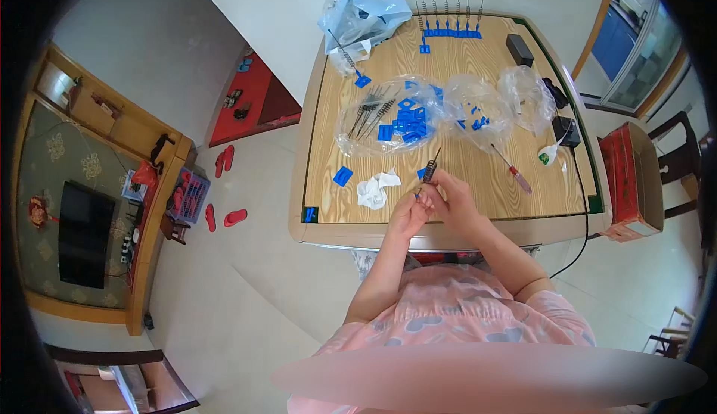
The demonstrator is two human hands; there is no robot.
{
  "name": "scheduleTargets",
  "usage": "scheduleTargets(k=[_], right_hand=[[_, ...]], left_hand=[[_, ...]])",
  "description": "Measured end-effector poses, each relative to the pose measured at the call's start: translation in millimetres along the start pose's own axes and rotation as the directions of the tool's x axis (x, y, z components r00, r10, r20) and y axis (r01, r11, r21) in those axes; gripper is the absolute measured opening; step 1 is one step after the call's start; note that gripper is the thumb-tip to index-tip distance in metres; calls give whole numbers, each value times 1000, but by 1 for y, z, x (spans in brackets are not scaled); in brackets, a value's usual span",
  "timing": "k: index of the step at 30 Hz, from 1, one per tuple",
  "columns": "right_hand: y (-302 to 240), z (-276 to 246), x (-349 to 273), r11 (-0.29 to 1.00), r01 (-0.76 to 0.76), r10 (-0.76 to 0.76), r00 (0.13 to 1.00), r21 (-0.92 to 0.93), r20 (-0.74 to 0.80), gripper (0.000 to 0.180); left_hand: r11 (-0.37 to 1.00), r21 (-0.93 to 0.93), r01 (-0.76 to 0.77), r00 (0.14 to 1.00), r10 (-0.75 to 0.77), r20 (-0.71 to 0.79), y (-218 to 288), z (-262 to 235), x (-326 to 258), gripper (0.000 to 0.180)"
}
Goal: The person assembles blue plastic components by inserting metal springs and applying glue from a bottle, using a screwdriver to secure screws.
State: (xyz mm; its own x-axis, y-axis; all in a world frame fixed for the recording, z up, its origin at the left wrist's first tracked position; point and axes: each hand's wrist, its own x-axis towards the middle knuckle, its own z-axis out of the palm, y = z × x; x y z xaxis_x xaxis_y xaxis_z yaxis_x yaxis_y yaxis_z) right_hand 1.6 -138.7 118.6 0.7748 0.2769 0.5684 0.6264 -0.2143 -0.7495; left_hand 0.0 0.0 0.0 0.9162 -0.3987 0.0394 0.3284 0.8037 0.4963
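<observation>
The thin dark wire brush with a metal stem (431,167) is held above the near edge of the light wooden square bench (478,190), tilted, with its tip pointing away from the person. Its lower end sits between the fingers (433,190) of both hands. The left hand (409,214) is closed on the lower end from the left. The right hand (454,201) is closed on it from the right, and the two hands touch each other. Whether a small blue piece sits at the brush base cannot be told.

Just left of the hands a crumpled white cloth (377,188) lies on the bench, and a flat blue plastic piece (343,176) lies farther left. Bare wood lies between the hands and the near bench edge, and between the hands and the red-handled screwdriver (514,170) to the right.

Beyond the hands, at mid-bench, an open clear plastic bag (358,141) holds more brushes and blue plastic pieces (407,121). A second clear bag (485,108) lies to its right. Along the far edge a row of upright brushes in blue bases (450,11) stands, well apart from the hands. A light blue plastic bag (362,14) occupies the far left corner. A black rectangular box (520,50) lies near the far right corner.
</observation>
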Motion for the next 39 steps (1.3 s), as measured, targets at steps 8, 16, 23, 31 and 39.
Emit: scheduleTargets(k=[8, 16, 23, 31, 39], right_hand=[[5, 1, -2, 1000, -25, 25, 1000, 16, -18, 10], [1, 2, 1, 1000, 3, -2, 1000, 4, -21, 11], [3, 3, 1, 1000, -3, 3, 1000, -2, -22, 11], [3, 1, 1, 1000, -12, 12, 1000, -3, -8, 12], [1, 2, 0, 999, -35, 35, 999, 6, 6, 10]], left_hand=[[1000, -3, -31, 999, 31, -9, -2, 4, 1, 30], [999, -40, -32, 999, 32, 8, -2, 0, 1, 28], [998, -56, -30, 999, 28, -19, -2, -2, 0, 27], [998, -58, -32, 999, 32, -4, -3, 0, 2, 28], [998, -60, -27, 1000, 27, -7, -1, 0, 1, 29]])
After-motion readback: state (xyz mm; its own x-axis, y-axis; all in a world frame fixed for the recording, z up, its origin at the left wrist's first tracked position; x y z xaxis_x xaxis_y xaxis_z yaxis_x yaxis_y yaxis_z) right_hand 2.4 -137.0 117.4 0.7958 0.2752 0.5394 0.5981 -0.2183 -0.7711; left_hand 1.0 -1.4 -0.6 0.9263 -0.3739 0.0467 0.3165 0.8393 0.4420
